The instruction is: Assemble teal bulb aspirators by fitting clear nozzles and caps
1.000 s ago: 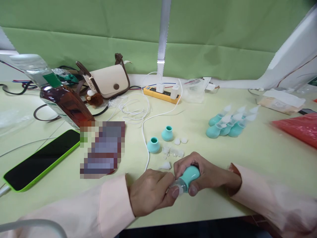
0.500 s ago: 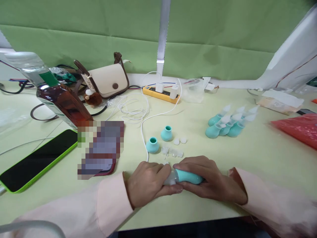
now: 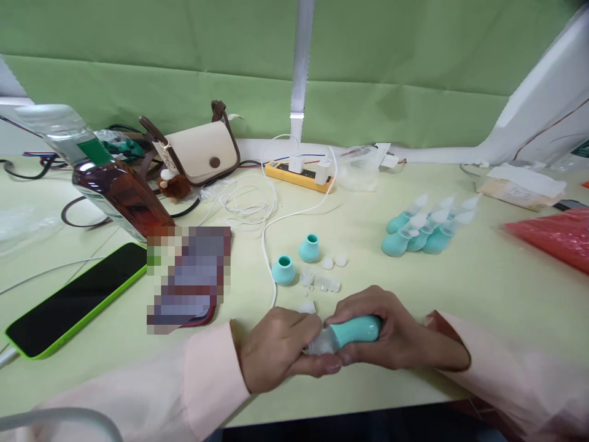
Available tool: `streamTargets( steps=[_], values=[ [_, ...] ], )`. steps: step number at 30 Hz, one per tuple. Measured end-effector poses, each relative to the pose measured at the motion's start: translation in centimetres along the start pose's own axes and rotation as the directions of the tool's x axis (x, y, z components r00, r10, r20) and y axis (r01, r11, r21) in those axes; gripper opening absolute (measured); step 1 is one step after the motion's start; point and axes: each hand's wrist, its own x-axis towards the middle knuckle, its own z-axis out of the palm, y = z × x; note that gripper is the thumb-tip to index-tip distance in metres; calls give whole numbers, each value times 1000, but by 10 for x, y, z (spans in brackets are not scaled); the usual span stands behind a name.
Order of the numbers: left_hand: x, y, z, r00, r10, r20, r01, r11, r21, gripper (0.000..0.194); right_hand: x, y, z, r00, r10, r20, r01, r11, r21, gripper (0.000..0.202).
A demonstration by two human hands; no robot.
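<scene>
At the table's near side, my right hand [image 3: 391, 328] is wrapped round a teal squeeze bulb [image 3: 361, 330], which lies on its side. Fingers of my left hand [image 3: 283, 347] pinch the clear plastic neck piece [image 3: 324, 342] joined to the bulb's open end; its far tip is hidden by those fingers. Just beyond my left hand lies a small translucent tip [image 3: 307, 306]. Two loose teal bulbs [image 3: 284, 270] stand upright with mouths open, beside clear plastic parts [image 3: 322, 281] and two small whitish pieces [image 3: 340, 261].
Several teal bulbs with clear pointed nozzles [image 3: 421, 230] are grouped at right, near a red plastic bag [image 3: 556, 236]. On the left are a green-cased phone [image 3: 76, 301], a blurred-out phone [image 3: 196, 276], a bottle [image 3: 124, 190] and a handbag [image 3: 200, 150]. A yellow power strip [image 3: 299, 176] trails white cable.
My right hand has turned slightly and more of the teal bulb and clear neck shows. Both hands stay on the same piece. The translucent tip beyond my left hand is more exposed.
</scene>
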Motion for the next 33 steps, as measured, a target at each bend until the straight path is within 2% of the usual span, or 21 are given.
streamTargets(
  steps=[2,7,10,12,15,17,20,24,26,27,28,30,31,32,33],
  values=[
    [0,0,0,999,32,-10,-32,999,33,53,1,2,-2,995,92,29,-95,992,87,21],
    [0,-2,3,972,169,-162,-117,950,290,48,0,0,-2,973,211,93,-219,971,92,17],
    [-1,-3,5,957,239,-168,-157,906,394,48,-2,-1,-2,941,301,156,-320,940,116,20],
    [-1,-3,5,949,277,-148,-201,898,393,48,-4,0,-4,898,377,226,-418,892,172,23],
    [0,1,4,940,312,-137,-265,923,280,47,-3,1,-7,812,435,389,-548,799,250,25],
    [1,7,3,937,315,-151,-281,937,209,47,0,-1,-9,766,419,487,-587,765,265,27],
    [0,16,4,927,328,-180,-295,937,189,49,6,-6,-12,703,392,593,-628,733,261,31],
    [-5,27,10,931,337,-144,-310,933,183,42,6,-7,-19,625,343,701,-658,715,237,30],
    [-8,29,11,934,318,-162,-290,941,175,36,5,-4,-27,640,316,700,-639,724,258,29],
    [-8,28,10,937,307,-166,-278,944,176,35,5,-2,-32,680,308,665,-614,735,288,29],
    [-8,25,9,944,277,-181,-245,953,179,35,6,1,-38,749,297,593,-565,754,335,28],
    [-6,18,4,952,256,-168,-229,960,164,37,10,6,-49,901,255,351,-399,803,442,26],
    [-5,13,1,961,229,-152,-212,970,119,38,13,9,-55,951,232,202,-303,827,475,24],
    [-4,10,-1,979,158,-129,-151,986,64,38,17,12,-59,973,223,55,-222,851,477,22],
    [-3,6,-2,988,107,-111,-106,994,13,36,20,15,-63,972,223,-70,-166,871,462,21]
  ],
)
